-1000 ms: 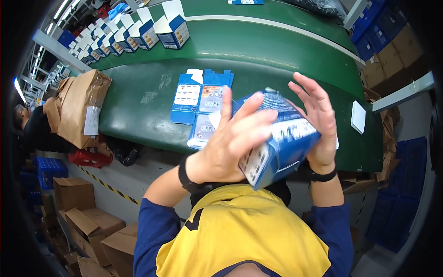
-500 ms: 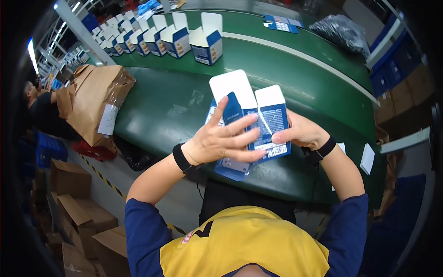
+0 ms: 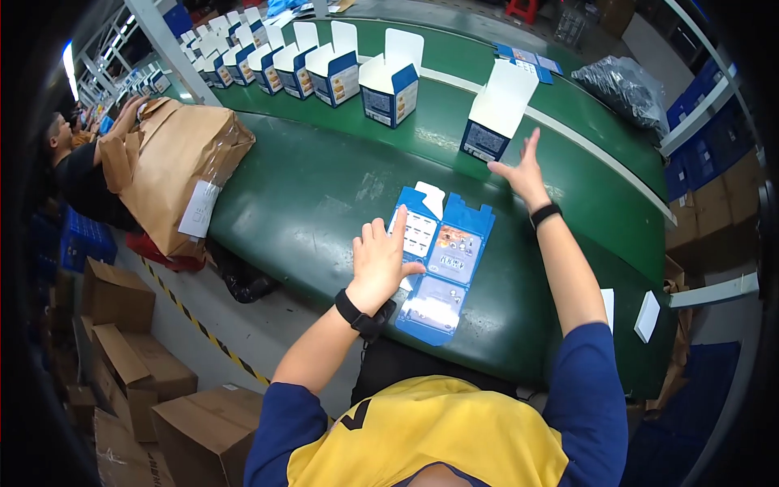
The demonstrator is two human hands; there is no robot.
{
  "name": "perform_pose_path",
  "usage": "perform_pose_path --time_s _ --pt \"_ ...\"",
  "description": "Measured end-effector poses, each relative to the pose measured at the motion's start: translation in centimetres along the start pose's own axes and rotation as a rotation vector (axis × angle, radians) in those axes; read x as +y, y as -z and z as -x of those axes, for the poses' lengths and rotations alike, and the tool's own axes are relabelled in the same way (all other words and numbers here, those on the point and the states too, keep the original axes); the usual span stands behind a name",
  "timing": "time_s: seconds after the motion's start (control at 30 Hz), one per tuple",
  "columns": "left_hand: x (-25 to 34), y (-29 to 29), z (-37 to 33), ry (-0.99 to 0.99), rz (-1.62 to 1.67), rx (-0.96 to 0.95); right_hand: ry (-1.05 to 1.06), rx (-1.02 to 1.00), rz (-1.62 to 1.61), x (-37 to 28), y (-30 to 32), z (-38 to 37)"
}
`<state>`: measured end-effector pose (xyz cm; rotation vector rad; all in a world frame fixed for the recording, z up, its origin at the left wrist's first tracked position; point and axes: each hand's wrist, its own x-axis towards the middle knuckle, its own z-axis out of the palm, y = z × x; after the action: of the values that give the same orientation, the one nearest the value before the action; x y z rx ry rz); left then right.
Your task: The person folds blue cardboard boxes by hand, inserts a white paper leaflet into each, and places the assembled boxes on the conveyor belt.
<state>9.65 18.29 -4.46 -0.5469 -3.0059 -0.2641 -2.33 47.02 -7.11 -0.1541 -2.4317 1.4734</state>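
My right hand [image 3: 523, 174] is open, thumb and fingers apart, beside the lower right corner of an open-topped blue and white box [image 3: 488, 140]. That box stands on the green belt with its white lid flap raised; whether my thumb touches it I cannot tell. Nearer to me lies a flat, unfolded blue carton [image 3: 449, 272] with printed panels. Over its left edge is my left hand [image 3: 377, 264], fingers spread and holding nothing. A similar open box [image 3: 391, 91] stands upright farther left.
Several more open boxes [image 3: 333, 75] line the belt toward the far left. A brown paper sack [image 3: 182, 162] sits at the left, near another person [image 3: 89, 178]. Flat cartons [image 3: 527, 61] and a grey plastic bag [image 3: 625, 91] lie far right, white cards [image 3: 647, 316] near right.
The box between my hands now stands on the far belt, released. My right hand has reached forward; my left has come back over the flat carton, now uncovered. The view has shifted slightly.
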Motion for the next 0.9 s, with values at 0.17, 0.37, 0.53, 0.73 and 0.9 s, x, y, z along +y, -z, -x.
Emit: perform_pose_path --time_s 0.17,0.37,0.53,0.73,0.9 --pt "0.6 0.4 -0.3 0.105 0.099 -0.005 -0.517 -0.311 -0.641 -4.5 1.7 13.8" --pt "1.9 0.3 0.2 0.026 0.18 0.2 -0.439 -0.281 -0.91 -7.3 0.8 18.5" --pt "3.1 2.6 0.5 0.187 0.789 0.23 -0.057 0.077 -0.925 -10.6 2.2 21.0" --pt "7.8 5.6 2.4 0.002 1.382 0.362 0.366 -0.051 -0.134 -12.0 4.6 27.5" --pt "10.6 7.1 4.7 -0.18 1.599 0.257 0.646 -0.037 -0.299 -12.0 6.4 28.4"
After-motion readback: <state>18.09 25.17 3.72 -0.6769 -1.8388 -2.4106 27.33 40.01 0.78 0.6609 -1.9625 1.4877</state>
